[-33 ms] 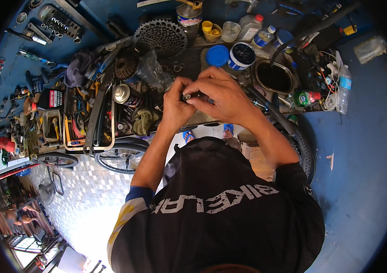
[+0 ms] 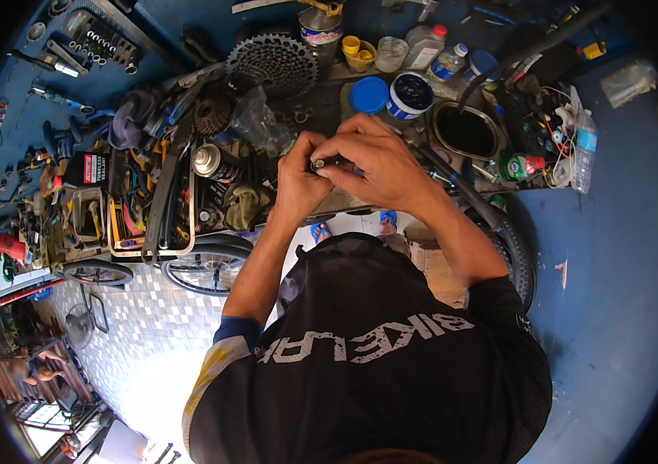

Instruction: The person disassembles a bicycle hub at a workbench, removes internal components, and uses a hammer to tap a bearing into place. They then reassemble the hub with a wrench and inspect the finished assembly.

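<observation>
My left hand [image 2: 302, 175] and my right hand [image 2: 377, 164] meet over the workbench's front edge, fingers closed. Between them is a small dark cylindrical metal part [image 2: 318, 164] with a shiny round end, mostly hidden by the fingers. The left fingers wrap its near side, while the right thumb and fingers pinch toward it from the right. A crumpled clear plastic bag [image 2: 261, 124] lies just beyond my left hand. Past my right hand stand an open tub of dark grease [image 2: 411, 94] and its blue lid [image 2: 369, 94]. A spray can [image 2: 216, 162] is left of my left hand.
A large toothed cassette [image 2: 273, 65] lies at the back. Left is a wire-framed tray [image 2: 152, 252] of tools; right, a dark oval pan [image 2: 465, 130] and a water bottle [image 2: 586, 147]. Bicycle wheels [image 2: 206, 267] sit below the bench. Another person [image 2: 41, 370] is at the lower left.
</observation>
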Demonstrator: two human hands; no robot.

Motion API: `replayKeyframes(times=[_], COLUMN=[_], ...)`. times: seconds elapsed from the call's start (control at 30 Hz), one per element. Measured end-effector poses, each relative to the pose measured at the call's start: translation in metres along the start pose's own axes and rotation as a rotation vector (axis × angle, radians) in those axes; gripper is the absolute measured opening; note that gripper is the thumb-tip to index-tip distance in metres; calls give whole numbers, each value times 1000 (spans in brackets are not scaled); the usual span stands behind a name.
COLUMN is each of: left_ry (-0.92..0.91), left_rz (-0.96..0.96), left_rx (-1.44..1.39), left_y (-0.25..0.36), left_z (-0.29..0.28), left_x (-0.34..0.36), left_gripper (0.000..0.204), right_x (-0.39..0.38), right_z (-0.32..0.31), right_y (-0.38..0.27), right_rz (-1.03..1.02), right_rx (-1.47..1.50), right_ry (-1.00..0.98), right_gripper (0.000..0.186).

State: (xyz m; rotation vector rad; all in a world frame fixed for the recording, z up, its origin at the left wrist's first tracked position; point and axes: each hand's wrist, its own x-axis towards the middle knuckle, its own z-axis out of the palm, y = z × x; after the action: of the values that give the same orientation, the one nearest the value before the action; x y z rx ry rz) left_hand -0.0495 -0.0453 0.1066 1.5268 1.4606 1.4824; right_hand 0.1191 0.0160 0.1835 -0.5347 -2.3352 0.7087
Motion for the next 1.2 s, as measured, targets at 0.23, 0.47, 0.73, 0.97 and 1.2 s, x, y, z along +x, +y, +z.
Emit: replayKeyframes(times=[0.23,0.47,0.73,0.97,1.2], left_ry=[3,-11,29,30,13], left_rz=[88,228,-74,-9,160], left_rx=[37,33,174,321,403], left_y=[-13,-33,-51,-66,-72], left_z=[5,8,4,4,11], left_x=[5,6,4,14,22], left_gripper=[13,9,46,41,38], right_x=[3,2,-40,-149,-165], right_z=[-1,7,-30,-26,-29], right_y=[4,10,61,158,163], right_rz=[-7,-12,394,856,771], right_rx=[-13,-61,-217,-647,-521], right_ry=[24,30,240,-226,-200], right_gripper=[23,25,31,46,41])
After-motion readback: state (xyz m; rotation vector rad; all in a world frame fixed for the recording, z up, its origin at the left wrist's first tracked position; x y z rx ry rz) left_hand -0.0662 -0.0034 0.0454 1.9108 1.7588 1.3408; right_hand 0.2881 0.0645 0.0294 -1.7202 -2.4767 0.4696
